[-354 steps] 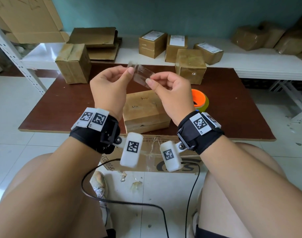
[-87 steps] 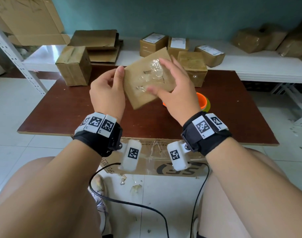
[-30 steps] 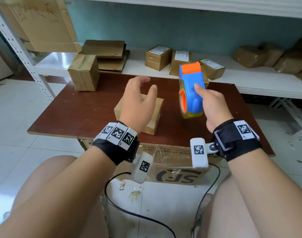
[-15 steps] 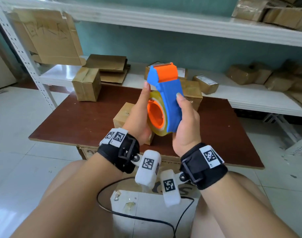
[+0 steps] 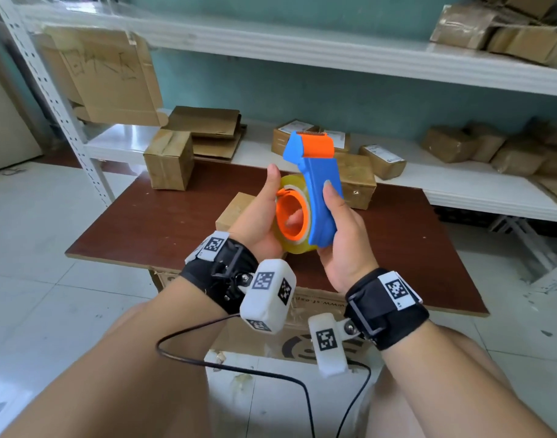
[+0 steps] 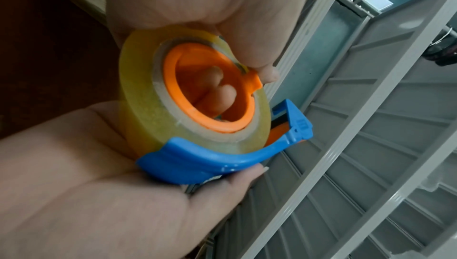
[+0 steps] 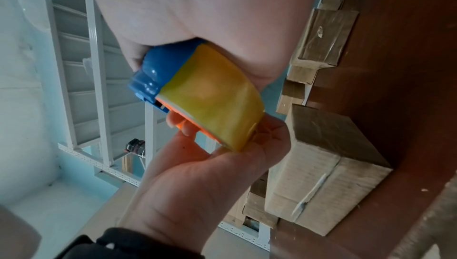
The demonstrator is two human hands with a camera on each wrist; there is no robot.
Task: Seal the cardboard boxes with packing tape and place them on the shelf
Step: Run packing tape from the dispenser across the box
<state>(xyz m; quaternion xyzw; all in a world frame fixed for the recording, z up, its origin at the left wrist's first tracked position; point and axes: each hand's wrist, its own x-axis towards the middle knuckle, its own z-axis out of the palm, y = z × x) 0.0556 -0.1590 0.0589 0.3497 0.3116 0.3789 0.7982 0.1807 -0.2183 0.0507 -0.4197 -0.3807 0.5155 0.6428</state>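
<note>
Tape dispenser [image 5: 318, 197]: blue body, orange blade guard at the top, held upright in the air above the near half of the table [image 5: 163, 222], between my two hands. Roll of tape [image 6: 148, 95]: clear, yellowish, mounted on an orange hub [image 5: 291, 216].

My right hand [image 5: 345, 245]: wrapped round the blue body from the right, thumb lying along its front face, fingers curled behind.

My left hand [image 5: 258, 222]: cupping the roll from the left, thumb raised along its upper rim; the left wrist view shows fingertips [image 6: 222, 95] poking through the hub and the thumb [image 6: 262, 65] pressing by an orange tab on the hub's rim.

Small cardboard box [image 5: 236, 210]: on the table behind my left hand, mostly hidden by it; the right wrist view shows a strip of tape along its seam.

Second box [image 5: 169, 159]: standing at the far left corner of the table. Third box [image 5: 356, 181]: at the far edge, behind the dispenser.

Lower shelf [image 5: 119, 147]: white, beyond the table's far edge, carrying flattened cardboard [image 5: 210, 131] at the left, labelled boxes [image 5: 381, 161] in the middle, and wrapped parcels [image 5: 479, 150] at the right.

Upper shelf [image 5: 271, 49]: white, more parcels [image 5: 498, 30] at its right end.

Large carton [image 5: 290, 330]: under the table's near edge, printed, between my knees.
</note>
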